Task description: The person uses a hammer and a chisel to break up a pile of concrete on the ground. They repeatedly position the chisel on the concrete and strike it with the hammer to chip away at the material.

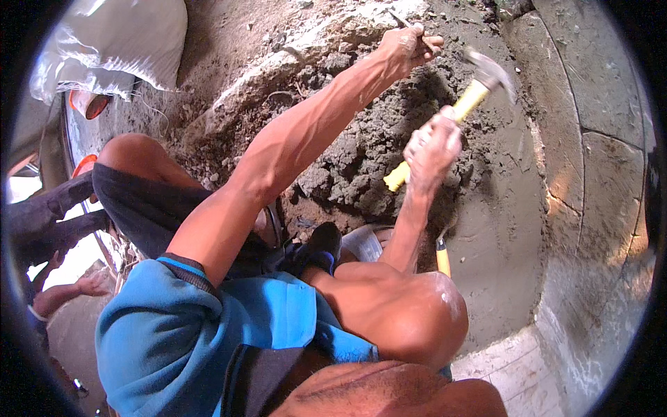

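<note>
A curved wall of grey concrete blocks [604, 174] bends down the right side of the scene, with a smooth band of wet grey cement [497, 229] spread along its foot. To the left of that band, in the middle, lies a heap of dark, lumpy mortar [361, 160], and beyond it, at the far side, a broken pale ridge of rubble [306, 48]. A white woven sack [111, 48] sits at the far left.

The person crouches over the heap in a blue shirt [187, 333], knees bare. The left hand [406, 45] reaches to the far edge of the mortar, closed tightly around a thin metal chisel [403, 21] whose tip pokes out above the fist. The right hand [432, 146], dusted with cement, is wrapped firmly round the yellow handle of a hammer [467, 101]; the handle slants up and right, and its blurred steel head hangs just right of the left hand, apart from the chisel. Near the right forearm, a second yellow handle [442, 258] pokes up beside the knee.
</note>
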`<state>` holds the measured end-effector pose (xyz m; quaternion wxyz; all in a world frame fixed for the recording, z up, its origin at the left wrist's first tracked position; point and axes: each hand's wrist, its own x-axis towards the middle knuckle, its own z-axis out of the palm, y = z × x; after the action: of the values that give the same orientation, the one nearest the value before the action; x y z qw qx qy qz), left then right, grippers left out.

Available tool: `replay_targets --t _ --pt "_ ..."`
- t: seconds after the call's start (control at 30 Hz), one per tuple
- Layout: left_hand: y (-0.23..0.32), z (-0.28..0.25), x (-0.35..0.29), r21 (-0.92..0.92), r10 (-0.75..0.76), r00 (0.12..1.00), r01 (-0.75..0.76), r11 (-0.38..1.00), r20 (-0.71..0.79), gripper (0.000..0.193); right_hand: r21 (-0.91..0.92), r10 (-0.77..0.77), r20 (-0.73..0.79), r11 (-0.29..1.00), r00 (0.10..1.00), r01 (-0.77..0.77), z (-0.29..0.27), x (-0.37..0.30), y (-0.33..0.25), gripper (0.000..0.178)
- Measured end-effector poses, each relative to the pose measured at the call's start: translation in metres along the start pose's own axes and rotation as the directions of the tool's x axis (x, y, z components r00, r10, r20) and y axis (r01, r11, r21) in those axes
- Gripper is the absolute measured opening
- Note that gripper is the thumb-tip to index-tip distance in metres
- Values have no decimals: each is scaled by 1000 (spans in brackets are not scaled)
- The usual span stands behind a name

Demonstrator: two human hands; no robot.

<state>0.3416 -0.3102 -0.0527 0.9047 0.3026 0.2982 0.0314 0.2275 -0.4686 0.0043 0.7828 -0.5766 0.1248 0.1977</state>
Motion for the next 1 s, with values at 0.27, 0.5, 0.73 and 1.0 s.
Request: replay_targets --t 0.27,0.5,0.73,1.0 --pt "1 1 32 -76 -15 995 23 997 103 22 -55 -458 -204 888 865 457 27 -13 7 38" --pt "38 -54 6 49 -55 997 52 997 46 23 34 16 -48 999 999 -14 14 -25 33 29" --pt "-10 -61 -96 319 122 992 -111 941 -14 21 142 29 -136 990 990 -10 -1 -54 -6 41" --pt "-38 -83 -102 -273 -223 968 246 930 111 23 137 134 -66 983 989 -124 -12 -85 11 39"
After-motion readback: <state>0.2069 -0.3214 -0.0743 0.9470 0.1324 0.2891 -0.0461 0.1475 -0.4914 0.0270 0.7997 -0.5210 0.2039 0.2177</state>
